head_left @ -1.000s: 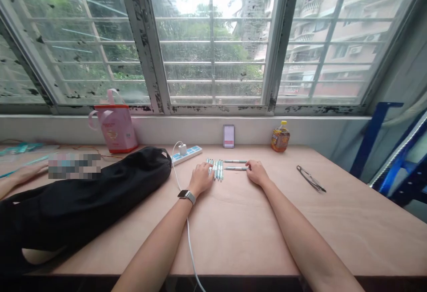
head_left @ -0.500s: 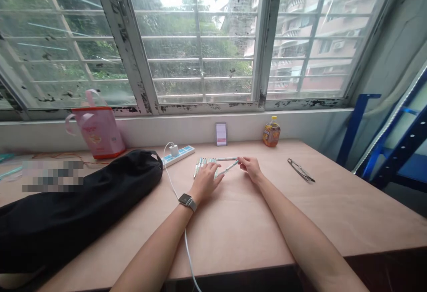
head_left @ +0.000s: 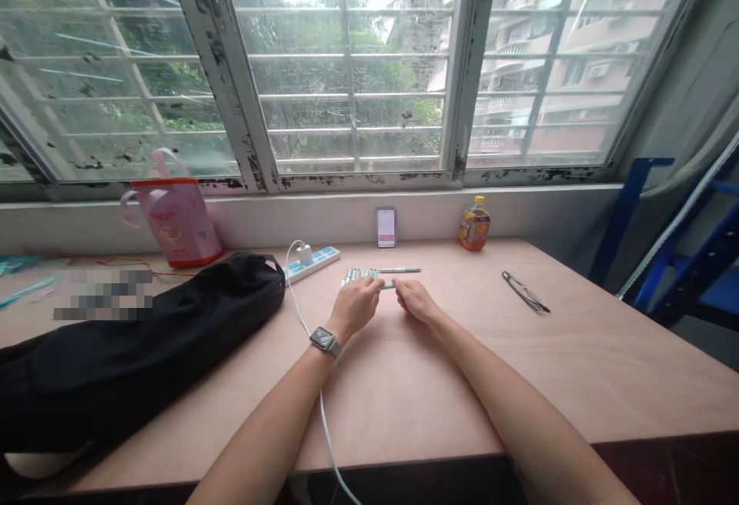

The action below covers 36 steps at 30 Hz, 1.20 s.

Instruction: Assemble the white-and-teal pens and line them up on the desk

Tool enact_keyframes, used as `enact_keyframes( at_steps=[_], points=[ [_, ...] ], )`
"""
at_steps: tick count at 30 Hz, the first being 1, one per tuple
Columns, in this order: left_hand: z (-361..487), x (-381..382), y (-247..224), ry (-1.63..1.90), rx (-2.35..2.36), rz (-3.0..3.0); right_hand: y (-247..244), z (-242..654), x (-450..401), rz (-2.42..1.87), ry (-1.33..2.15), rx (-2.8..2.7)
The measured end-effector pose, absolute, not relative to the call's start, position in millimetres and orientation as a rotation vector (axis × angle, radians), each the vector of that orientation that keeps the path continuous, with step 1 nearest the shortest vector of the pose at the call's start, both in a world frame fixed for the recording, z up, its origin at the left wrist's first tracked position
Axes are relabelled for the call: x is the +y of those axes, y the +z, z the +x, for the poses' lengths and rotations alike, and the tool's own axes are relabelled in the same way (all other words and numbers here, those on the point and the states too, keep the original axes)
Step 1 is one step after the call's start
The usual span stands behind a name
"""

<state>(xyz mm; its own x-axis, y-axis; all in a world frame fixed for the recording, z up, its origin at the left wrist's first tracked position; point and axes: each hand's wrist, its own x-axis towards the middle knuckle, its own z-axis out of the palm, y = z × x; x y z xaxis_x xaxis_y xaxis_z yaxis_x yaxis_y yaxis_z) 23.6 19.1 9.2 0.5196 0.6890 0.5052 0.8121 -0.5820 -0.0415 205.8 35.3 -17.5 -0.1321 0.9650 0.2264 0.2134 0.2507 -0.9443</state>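
A slim pen [head_left: 389,286] in white and light blue lies level between my two hands. My left hand [head_left: 356,306], with a watch on its wrist, is closed round one end of it. At the other end, the curled fingers of my right hand [head_left: 416,299] pinch it. Just beyond my left hand, several similar pens [head_left: 349,275] lie side by side on the table, partly covered by my fingers. One more pen [head_left: 401,270] lies crosswise behind my hands.
A phone [head_left: 386,228] leans against the wall behind the pens. A power strip [head_left: 315,263] with a charger and white cable stands left, beside a black bag [head_left: 144,351] and pink bag [head_left: 178,224]. To the right are a bottle [head_left: 474,225] and folded glasses [head_left: 524,292].
The pen in my hands has turned from slanted to level. My right hand has moved left and nearer to me, and my left fingers have closed from spread. The view has shifted slightly.
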Motion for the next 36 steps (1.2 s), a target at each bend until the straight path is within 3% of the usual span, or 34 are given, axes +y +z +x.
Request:
enact_keyframes(
  at_steps=[13,36],
  points=[
    [16.4,18.3,12.4,-0.495,-1.449,-2.649,-13.0,206.2,31.8,-0.978,0.842,-1.773],
    [11.6,23.6,6.1,-0.424,-1.476,-2.683,-17.4,211.7,28.9,-1.165,0.61,-1.855]
  ],
)
